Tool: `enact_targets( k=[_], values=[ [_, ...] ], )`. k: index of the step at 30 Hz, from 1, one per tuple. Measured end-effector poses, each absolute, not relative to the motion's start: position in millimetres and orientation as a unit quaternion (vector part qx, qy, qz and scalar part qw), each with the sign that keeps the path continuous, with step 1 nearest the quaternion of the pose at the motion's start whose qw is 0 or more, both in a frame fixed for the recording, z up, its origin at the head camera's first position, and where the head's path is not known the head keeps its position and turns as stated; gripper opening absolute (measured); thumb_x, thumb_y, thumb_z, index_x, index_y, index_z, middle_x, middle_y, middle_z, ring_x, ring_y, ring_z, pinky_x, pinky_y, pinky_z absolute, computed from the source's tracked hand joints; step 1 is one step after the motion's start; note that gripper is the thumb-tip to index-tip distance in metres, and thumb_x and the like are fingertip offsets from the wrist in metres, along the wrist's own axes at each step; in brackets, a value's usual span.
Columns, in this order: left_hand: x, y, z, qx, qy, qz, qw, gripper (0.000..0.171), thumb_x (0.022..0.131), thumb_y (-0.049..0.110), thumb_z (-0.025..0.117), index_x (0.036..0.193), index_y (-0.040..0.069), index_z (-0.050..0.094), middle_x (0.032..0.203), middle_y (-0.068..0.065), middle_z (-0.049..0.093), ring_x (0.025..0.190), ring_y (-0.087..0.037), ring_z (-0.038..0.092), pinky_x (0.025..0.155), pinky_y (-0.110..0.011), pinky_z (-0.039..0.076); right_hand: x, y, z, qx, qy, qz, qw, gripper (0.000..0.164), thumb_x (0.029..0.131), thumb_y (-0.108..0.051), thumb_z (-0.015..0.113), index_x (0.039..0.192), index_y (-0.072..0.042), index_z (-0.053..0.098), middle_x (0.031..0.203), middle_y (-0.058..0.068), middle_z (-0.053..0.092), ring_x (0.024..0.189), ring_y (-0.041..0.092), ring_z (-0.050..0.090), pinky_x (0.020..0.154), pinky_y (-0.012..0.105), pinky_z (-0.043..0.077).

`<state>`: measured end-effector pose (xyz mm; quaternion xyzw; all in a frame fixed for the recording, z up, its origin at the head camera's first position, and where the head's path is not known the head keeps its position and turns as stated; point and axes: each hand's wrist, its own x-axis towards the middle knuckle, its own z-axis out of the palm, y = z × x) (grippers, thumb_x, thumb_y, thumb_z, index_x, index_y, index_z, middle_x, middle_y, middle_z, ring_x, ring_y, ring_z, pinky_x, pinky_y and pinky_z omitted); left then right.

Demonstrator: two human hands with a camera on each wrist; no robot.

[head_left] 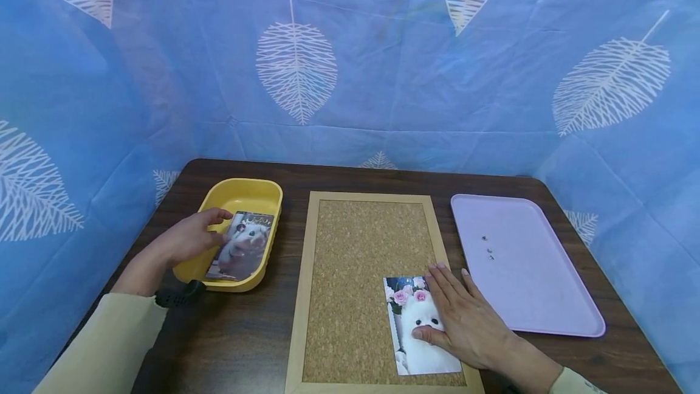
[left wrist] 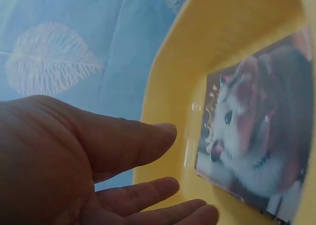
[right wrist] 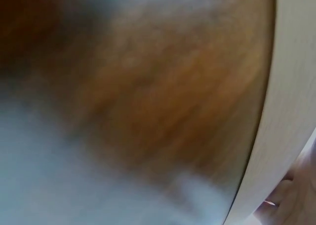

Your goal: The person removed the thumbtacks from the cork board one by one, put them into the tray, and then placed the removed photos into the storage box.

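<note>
In the head view a framed cork board (head_left: 350, 297) lies on the table. Near its lower right corner is a photo (head_left: 429, 345) of a white furry animal wearing pink and white roses. My right hand (head_left: 470, 324) rests on the photo's right side with straight fingers, hiding that edge. On the left, my left hand (head_left: 191, 236) reaches over the side of a yellow plastic tray (head_left: 240, 187), thumb and fingers apart and holding nothing. Inside lies a photo (head_left: 243, 248) of a mouse-like animal with a crown. The left wrist view shows the fingertips beside this photo (left wrist: 261, 126).
A lilac tray (head_left: 538, 284) lies to the right of the board, with a few small silvery bits (head_left: 489, 251) on it. The dark wooden table (head_left: 229, 345) stands against blue leaf-print cloth (head_left: 383, 90). The right wrist view is mostly blurred, showing the board's frame (right wrist: 281, 86).
</note>
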<state>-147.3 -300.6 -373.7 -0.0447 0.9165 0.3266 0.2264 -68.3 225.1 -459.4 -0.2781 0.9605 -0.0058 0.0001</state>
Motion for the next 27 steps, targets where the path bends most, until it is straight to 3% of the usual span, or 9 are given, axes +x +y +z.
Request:
enact_targets(
  k=[5,10,17,21,27],
  values=[
    [-138,-290,-367,-0.030,0.922,0.333,0.197,0.061,0.108,0.026,0.060,0.160,0.004,0.036,0.165,-0.030,0.034,0.151,-0.055,0.034,0.116,-0.072,0.034,-68,225,-458,-0.279,0.960,-0.003,-0.003,0.103,0.098,-0.078,0.047,0.160,0.004,0.038,0.169,0.025,0.032,0.158,0.041,0.029,0.125,0.068,0.022],
    [-127,-274,-356,-0.022,0.924,0.353,0.144,0.062,0.107,0.036,0.062,0.159,0.009,0.040,0.165,-0.025,0.038,0.151,-0.051,0.037,0.115,-0.070,0.038,-69,224,-456,-0.277,0.961,-0.010,-0.004,0.104,0.098,-0.078,0.048,0.159,0.005,0.040,0.168,0.026,0.034,0.157,0.042,0.032,0.125,0.068,0.021],
    [-107,-236,-344,0.016,0.924,0.374,0.074,0.044,0.107,0.024,0.063,0.148,0.009,0.054,0.151,-0.021,0.057,0.141,-0.046,0.053,0.113,-0.064,0.045,-73,222,-452,-0.270,0.962,-0.027,-0.018,0.093,0.100,-0.070,0.054,0.156,0.004,0.045,0.161,0.025,0.046,0.151,0.042,0.043,0.124,0.069,0.024],
    [-99,-212,-344,0.037,0.928,0.365,0.058,0.039,0.107,0.025,0.064,0.144,0.013,0.059,0.148,-0.017,0.060,0.139,-0.043,0.056,0.113,-0.063,0.046,-74,221,-449,-0.268,0.963,-0.035,-0.028,0.088,0.100,-0.066,0.058,0.154,0.003,0.049,0.157,0.024,0.051,0.148,0.041,0.048,0.123,0.069,0.027],
    [-92,-171,-355,0.094,0.937,0.333,0.038,0.032,0.104,0.020,0.068,0.136,0.017,0.066,0.134,-0.008,0.068,0.117,-0.031,0.067,0.096,-0.054,0.057,-73,222,-444,-0.266,0.962,-0.034,-0.046,0.081,0.099,-0.062,0.064,0.150,0.001,0.055,0.148,0.019,0.061,0.138,0.038,0.058,0.118,0.072,0.033]
  ],
)
